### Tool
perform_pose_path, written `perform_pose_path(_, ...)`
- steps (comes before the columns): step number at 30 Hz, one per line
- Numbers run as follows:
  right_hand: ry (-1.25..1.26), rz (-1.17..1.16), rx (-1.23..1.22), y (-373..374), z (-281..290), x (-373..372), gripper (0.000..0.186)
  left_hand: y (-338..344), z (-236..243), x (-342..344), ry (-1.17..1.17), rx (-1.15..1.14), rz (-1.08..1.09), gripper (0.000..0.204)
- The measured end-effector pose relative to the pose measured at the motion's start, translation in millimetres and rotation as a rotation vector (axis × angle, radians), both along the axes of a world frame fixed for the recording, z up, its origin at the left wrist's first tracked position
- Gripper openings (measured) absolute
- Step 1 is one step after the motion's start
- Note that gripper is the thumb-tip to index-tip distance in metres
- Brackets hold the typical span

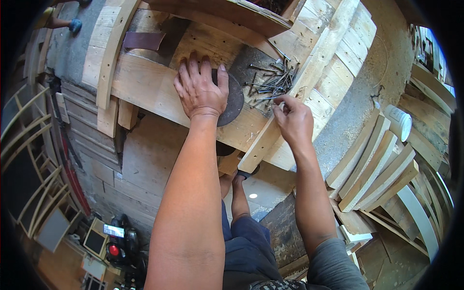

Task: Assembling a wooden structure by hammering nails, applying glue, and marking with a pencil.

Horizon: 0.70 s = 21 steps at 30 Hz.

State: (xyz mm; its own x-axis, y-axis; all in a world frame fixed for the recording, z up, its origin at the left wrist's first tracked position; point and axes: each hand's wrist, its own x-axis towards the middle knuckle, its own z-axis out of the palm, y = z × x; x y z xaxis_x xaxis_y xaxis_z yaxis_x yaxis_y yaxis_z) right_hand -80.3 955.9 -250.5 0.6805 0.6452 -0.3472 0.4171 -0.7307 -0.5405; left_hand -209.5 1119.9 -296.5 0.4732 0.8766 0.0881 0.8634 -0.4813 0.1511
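Observation:
My left hand (203, 92) lies flat, fingers spread, on a dark round disc (229, 102) and the plank surface just beyond it. To its right, a loose pile of long nails (276, 79) rests on the wooden bench (145, 82). My right hand (296, 117) is closed in a pinch beside a long narrow board (253, 151), at the near edge of the pile; what its fingertips hold, if anything, is too hidden to name. A reddish-brown rectangular piece (142, 41) lies farther left on the bench.
A wooden box (227, 19) stands at the back. Curved boards (367, 164) and a white bucket (399, 122) are at the right. Curved frames (29, 154) and a dark machine with a lit screen (116, 244) are at the left. Another person's foot (75, 26) shows top left.

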Motion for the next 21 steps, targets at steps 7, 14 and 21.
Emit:
perform_pose_path(7, -0.151, 0.187, -0.007, 13, -8, -7, 0.013, 0, -3, 2, -0.076, 0.013, -0.004, 0.045)
perform_pose_path(14, 0.432, -0.325, 0.369, 5, 10, 29, 0.013, 1, 0, 0, -0.005, 0.019, -0.003, 0.047)
perform_pose_path(21, 1.015, -0.621, 0.686, -18, 21, 40, 0.041, 0, -1, 0, -0.003, 0.018, -0.003, 0.048)
